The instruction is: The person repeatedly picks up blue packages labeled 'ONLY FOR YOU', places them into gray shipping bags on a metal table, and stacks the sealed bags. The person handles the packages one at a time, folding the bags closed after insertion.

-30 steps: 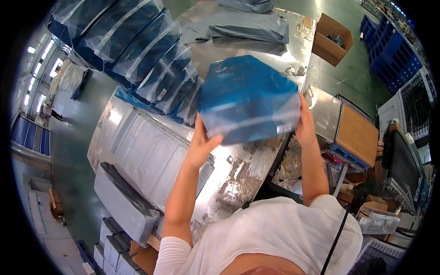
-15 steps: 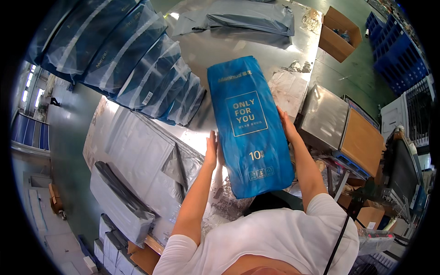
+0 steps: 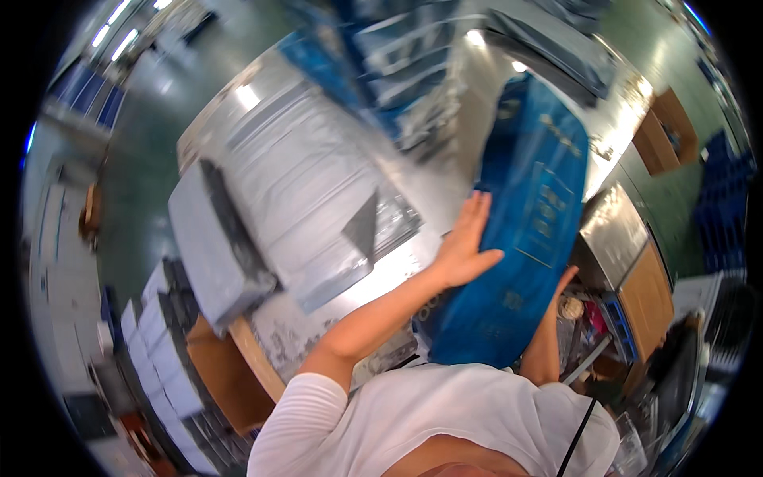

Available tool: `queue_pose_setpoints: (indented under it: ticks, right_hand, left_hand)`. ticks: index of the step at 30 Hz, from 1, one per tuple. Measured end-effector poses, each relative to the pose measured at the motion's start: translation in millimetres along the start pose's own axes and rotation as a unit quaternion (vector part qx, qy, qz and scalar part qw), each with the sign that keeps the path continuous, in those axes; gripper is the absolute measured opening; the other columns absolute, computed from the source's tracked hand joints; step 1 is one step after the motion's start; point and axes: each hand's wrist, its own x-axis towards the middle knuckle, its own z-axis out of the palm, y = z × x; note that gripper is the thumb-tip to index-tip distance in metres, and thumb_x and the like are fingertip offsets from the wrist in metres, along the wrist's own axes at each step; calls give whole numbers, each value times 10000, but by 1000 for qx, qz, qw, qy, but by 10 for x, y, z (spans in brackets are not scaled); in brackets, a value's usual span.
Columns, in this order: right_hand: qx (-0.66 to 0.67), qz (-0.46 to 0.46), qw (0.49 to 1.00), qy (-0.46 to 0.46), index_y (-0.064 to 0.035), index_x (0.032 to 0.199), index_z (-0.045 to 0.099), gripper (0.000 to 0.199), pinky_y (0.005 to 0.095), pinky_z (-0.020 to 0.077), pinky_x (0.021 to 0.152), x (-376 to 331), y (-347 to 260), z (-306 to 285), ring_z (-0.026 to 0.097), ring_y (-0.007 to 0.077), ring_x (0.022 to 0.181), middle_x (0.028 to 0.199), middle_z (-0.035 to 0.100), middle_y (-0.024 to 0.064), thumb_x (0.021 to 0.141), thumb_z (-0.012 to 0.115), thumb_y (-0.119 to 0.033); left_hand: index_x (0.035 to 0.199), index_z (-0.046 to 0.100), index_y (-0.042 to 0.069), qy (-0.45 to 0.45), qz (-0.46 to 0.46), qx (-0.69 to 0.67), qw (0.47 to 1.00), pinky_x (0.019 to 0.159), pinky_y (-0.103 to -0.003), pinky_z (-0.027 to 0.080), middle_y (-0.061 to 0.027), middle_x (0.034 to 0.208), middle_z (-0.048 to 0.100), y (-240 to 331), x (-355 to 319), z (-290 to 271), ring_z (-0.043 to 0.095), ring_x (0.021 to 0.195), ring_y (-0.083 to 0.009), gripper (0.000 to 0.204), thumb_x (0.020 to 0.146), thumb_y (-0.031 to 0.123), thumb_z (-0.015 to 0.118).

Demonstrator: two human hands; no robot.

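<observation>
A long blue plastic-wrapped package [image 3: 528, 215] is held in front of me at the right, tilted onto its edge, its printed face turned right. My left hand [image 3: 469, 248] presses on its left side, thumb spread and fingers stretched along the wrap. Against the lower right edge is my right hand [image 3: 561, 288], mostly hidden by the package, with only fingertips and part of the forearm showing. Both hands bear on the package between them. Motion blurs its print.
Grey plastic mailing bags [image 3: 302, 175] lie flat on the metal table [image 3: 274, 338]. A grey wrapped parcel [image 3: 211, 246] rests at its left edge, and a stack of blue packages [image 3: 405, 56] stands at the back. An open carton [image 3: 666, 131] is on the floor at right.
My view has swung, so the table things appear shifted. The package has turned from face-up onto its edge and come nearer my body; my left hand has moved onto its side.
</observation>
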Motion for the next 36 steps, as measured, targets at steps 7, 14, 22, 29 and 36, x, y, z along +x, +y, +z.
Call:
queue_pose_setpoints:
  ticks: [7,14,22,29,36]
  right_hand:
    - [68,29,981,-179,-85,1319,318,588,339,412,896,-303,409,753,455,238,1101,1273,414,109,836,521,-352]
    - [-64,-8,957,-283,-72,1334,307,618,343,413,903,-571,855,2432,459,237,1114,1290,413,118,805,579,-238]
    - [-295,188,900,-258,-65,1379,195,610,330,312,987,-252,1894,1651,366,218,1201,1336,359,108,879,491,-253]
    - [-475,290,786,-270,-33,1353,235,604,328,335,964,86,1501,2323,381,228,1191,1321,373,116,892,472,-344]
    - [-294,325,859,-265,-63,1364,201,625,369,384,933,81,1746,2318,427,252,1147,1318,368,143,873,506,-299]
  left_hand:
    - [1382,84,3,110,93,139,980,1048,-427,123,-250,1426,45,796,-1523,-824,66,1326,-381,855,763,339,568]
    - [1397,27,63,280,13,-317,906,1024,-386,233,-159,1397,188,107,-2895,-1156,242,1271,-278,835,801,355,534]
    - [1374,188,89,376,-168,-437,800,994,-336,322,-117,1357,313,-1264,-3278,-410,361,1207,-236,552,930,393,312]
    - [1376,179,62,428,-155,-445,771,988,-324,339,-98,1362,321,-1408,-3232,-531,399,1179,-221,588,936,447,242]
    - [1314,329,55,402,-206,-535,714,920,-354,418,-116,1262,447,-1447,-3205,-483,487,1096,-230,557,927,453,283]
